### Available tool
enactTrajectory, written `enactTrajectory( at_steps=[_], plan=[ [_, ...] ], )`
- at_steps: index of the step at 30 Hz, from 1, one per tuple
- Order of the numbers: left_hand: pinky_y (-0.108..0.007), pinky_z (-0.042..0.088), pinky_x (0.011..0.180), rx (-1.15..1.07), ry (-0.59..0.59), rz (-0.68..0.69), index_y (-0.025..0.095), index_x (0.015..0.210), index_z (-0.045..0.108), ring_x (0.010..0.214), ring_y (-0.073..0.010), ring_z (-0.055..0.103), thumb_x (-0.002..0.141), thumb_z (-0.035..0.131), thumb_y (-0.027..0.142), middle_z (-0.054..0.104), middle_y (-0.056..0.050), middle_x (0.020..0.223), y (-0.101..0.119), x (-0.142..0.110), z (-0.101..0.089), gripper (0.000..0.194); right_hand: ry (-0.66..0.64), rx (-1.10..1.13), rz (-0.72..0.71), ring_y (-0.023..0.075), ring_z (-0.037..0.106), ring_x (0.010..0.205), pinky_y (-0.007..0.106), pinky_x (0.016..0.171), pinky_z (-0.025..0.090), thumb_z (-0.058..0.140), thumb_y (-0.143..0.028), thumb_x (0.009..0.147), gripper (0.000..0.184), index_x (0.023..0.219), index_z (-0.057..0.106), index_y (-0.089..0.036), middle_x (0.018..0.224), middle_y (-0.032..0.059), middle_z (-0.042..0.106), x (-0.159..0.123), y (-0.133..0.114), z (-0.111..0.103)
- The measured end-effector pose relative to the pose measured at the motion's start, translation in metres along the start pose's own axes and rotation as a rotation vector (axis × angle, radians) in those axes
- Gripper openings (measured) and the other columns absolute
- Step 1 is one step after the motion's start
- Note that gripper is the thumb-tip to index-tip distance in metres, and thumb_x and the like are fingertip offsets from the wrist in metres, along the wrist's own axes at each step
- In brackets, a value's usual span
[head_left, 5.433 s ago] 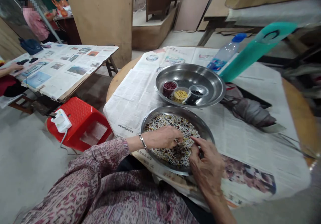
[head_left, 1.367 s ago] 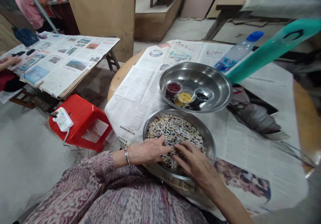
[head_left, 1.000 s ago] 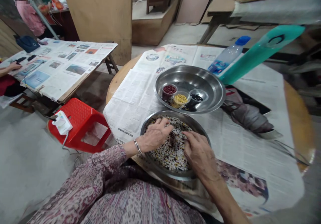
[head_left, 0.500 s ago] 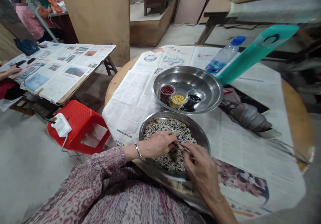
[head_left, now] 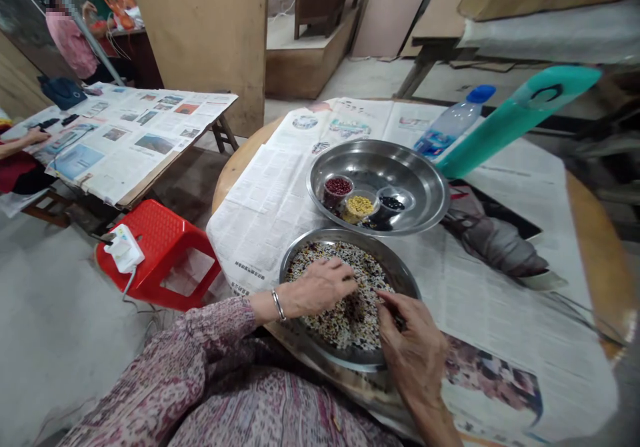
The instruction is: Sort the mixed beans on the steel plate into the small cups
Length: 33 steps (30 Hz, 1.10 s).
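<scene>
A shallow steel plate (head_left: 411, 270) in front of me holds a mix of white rice-like grains and dark and yellow beans (head_left: 340, 327). Over its left half, my left hand (head_left: 323, 287), with a silver bracelet at the wrist, has its fingers apart and bent down at the mix. My right hand (head_left: 413, 330) is at the plate's right side, thumb and forefinger pinched together; what they hold is too small to make out. Just behind is a larger steel basin (head_left: 420, 167). Inside it stand clear cups of red beans (head_left: 338, 186), yellow beans (head_left: 360, 206) and black beans (head_left: 393, 203).
Newspaper (head_left: 260, 193) covers the round table. Behind the basin stand a blue-capped bottle (head_left: 455, 123) and a tall green container (head_left: 520, 123); a folded grey umbrella (head_left: 500, 247) lies right. A red stool (head_left: 165, 247) bears a power strip (head_left: 123, 250). Other people sit at the left.
My hands have drawn apart: the right has moved right, away from the left. The left hand's fingers have spread over the grains. The view has shifted slightly.
</scene>
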<state>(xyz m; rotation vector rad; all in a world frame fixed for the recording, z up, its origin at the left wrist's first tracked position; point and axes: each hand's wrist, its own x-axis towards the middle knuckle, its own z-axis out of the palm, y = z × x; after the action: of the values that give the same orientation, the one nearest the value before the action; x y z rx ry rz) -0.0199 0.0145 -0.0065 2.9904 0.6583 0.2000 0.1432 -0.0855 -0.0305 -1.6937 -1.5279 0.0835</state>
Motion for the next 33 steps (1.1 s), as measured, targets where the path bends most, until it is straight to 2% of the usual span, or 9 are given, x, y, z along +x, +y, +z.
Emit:
enactTrajectory(
  at_steps=[5, 11, 13, 15, 18, 23, 25, 29, 33],
  plan=[
    [-0.034, 0.048, 0.084, 0.0, -0.033, -0.247, 0.014, 0.1, 0.059, 0.098, -0.0219, 0.051, 0.093, 0.048, 0.01, 0.058, -0.01, 0.112, -0.016, -0.024, -0.012, 0.014, -0.153, -0.03, -0.126, 0.0218, 0.062, 0.095, 0.038, 0.087, 0.051, 0.048, -0.026, 0.093, 0.02, 0.102, 0.065, -0.021, 0.1, 0.0077, 0.068, -0.006, 0.005, 0.001],
    [-0.029, 0.047, 0.085, -0.171, 0.101, -0.174, 0.016, 0.1, 0.058, 0.092, -0.017, 0.055, 0.1, 0.041, 0.017, 0.06, -0.005, 0.096, -0.013, -0.055, -0.011, 0.016, -0.442, -0.105, -0.412, 0.0209, 0.059, 0.093, 0.038, 0.086, 0.049, 0.051, -0.023, 0.092, 0.019, 0.099, 0.068, -0.025, 0.102, 0.0057, 0.069, -0.012, -0.005, 0.013],
    [-0.028, 0.046, 0.083, -0.214, 0.177, -0.163, 0.016, 0.098, 0.058, 0.09, -0.016, 0.057, 0.101, 0.042, 0.022, 0.062, -0.005, 0.093, -0.013, -0.06, -0.006, 0.017, -0.474, -0.163, -0.468, 0.0214, 0.058, 0.093, 0.038, 0.084, 0.049, 0.051, -0.019, 0.09, 0.021, 0.097, 0.069, -0.025, 0.102, 0.0053, 0.069, -0.008, -0.003, 0.017],
    [-0.028, 0.044, 0.079, -0.246, 0.237, -0.163, 0.016, 0.091, 0.058, 0.086, -0.0153, 0.059, 0.101, 0.045, 0.027, 0.064, -0.004, 0.087, -0.014, -0.063, -0.001, 0.019, -0.431, -0.25, -0.451, 0.0238, 0.057, 0.099, 0.039, 0.084, 0.049, 0.051, -0.018, 0.089, 0.022, 0.099, 0.069, -0.023, 0.107, 0.0072, 0.068, -0.001, 0.003, 0.019],
    [-0.029, 0.042, 0.077, -0.272, 0.238, -0.132, 0.017, 0.087, 0.059, 0.08, -0.0133, 0.061, 0.1, 0.048, 0.031, 0.066, -0.002, 0.081, -0.015, -0.063, 0.005, 0.022, -0.346, -0.37, -0.333, 0.0265, 0.056, 0.105, 0.04, 0.085, 0.049, 0.051, -0.024, 0.09, 0.023, 0.105, 0.069, -0.02, 0.114, 0.0111, 0.065, 0.014, 0.013, 0.02],
    [-0.029, 0.042, 0.077, -0.272, 0.237, -0.133, 0.017, 0.09, 0.06, 0.081, -0.0136, 0.062, 0.101, 0.047, 0.033, 0.067, -0.002, 0.083, -0.015, -0.062, 0.007, 0.024, -0.385, -0.313, -0.268, 0.0272, 0.055, 0.106, 0.04, 0.088, 0.049, 0.054, -0.041, 0.091, 0.033, 0.114, 0.064, -0.019, 0.114, 0.0133, 0.062, 0.028, 0.001, 0.033],
    [-0.029, 0.043, 0.077, -0.276, 0.265, -0.154, 0.016, 0.093, 0.06, 0.084, -0.0146, 0.062, 0.102, 0.045, 0.033, 0.066, -0.003, 0.086, -0.014, -0.063, 0.006, 0.024, -0.438, -0.228, -0.259, 0.0261, 0.056, 0.104, 0.038, 0.085, 0.049, 0.053, -0.036, 0.091, 0.029, 0.113, 0.063, -0.019, 0.111, 0.0127, 0.061, 0.027, -0.012, 0.041],
    [-0.03, 0.044, 0.077, -0.286, 0.3, -0.147, 0.016, 0.095, 0.059, 0.084, -0.0148, 0.062, 0.102, 0.044, 0.032, 0.066, -0.004, 0.087, -0.013, -0.063, 0.005, 0.023, -0.564, -0.021, -0.192, 0.0177, 0.058, 0.082, 0.03, 0.075, 0.046, 0.044, -0.015, 0.088, 0.016, 0.087, 0.06, -0.02, 0.089, 0.0059, 0.06, 0.021, -0.029, 0.049],
    [-0.029, 0.044, 0.074, -0.297, 0.343, -0.14, 0.016, 0.092, 0.059, 0.081, -0.0145, 0.062, 0.101, 0.046, 0.031, 0.066, -0.003, 0.083, -0.013, -0.063, 0.005, 0.022, -0.616, 0.046, -0.172, 0.0159, 0.057, 0.074, 0.029, 0.071, 0.045, 0.043, -0.01, 0.086, 0.018, 0.082, 0.058, -0.021, 0.082, 0.003, 0.06, 0.011, -0.025, 0.037]
  ],
)
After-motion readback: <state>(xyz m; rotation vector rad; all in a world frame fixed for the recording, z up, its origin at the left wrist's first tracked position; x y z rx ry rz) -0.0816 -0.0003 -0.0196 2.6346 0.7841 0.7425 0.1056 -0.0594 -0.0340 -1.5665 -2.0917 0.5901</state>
